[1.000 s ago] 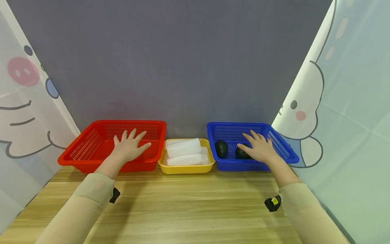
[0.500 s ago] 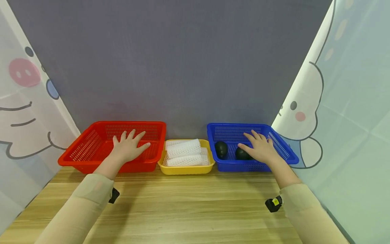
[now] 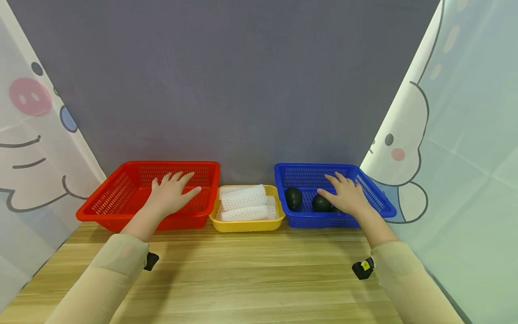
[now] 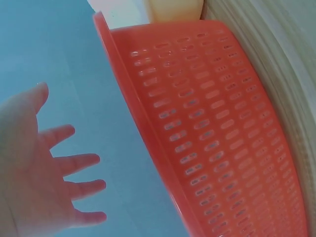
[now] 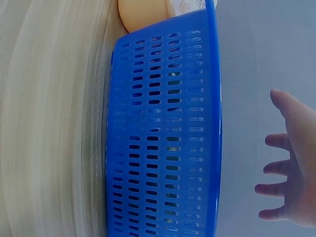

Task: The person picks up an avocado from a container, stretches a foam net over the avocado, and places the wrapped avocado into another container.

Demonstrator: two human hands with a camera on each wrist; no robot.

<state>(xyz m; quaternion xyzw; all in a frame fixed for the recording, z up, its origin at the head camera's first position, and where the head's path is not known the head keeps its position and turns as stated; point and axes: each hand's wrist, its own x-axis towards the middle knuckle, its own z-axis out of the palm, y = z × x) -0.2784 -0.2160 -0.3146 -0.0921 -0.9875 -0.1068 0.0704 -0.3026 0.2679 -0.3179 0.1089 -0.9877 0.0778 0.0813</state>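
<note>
My left hand point(image 3: 170, 196) hovers with spread fingers over the red basket point(image 3: 182, 222), holding nothing. In the left wrist view its fingers stand apart above that basket's rim. Over the right part of the blue basket point(image 3: 311, 221) is my right hand point(image 3: 349, 198), fingers extended and palm bare in the right wrist view. Inside the blue basket lie dark, nearly black oval fruits that look like avocados: one at the left point(image 3: 293, 198), another beside my right thumb point(image 3: 321, 203). A bit of a further dark fruit point(image 3: 335, 209) shows under the hand, which hides the rest.
Between the two baskets stands a yellow tray point(image 3: 247, 227) holding several white foam net sleeves point(image 3: 244, 198). All three containers sit at the back of a wood-grain table point(image 3: 251, 274), before a grey backdrop point(image 3: 251, 90). Printed curtains point(image 3: 465, 180) flank both sides.
Both hands stay almost still. The right hand has drifted slightly to the right, uncovering a little more of the dark fruits beneath it. Baskets and contents have not moved.
</note>
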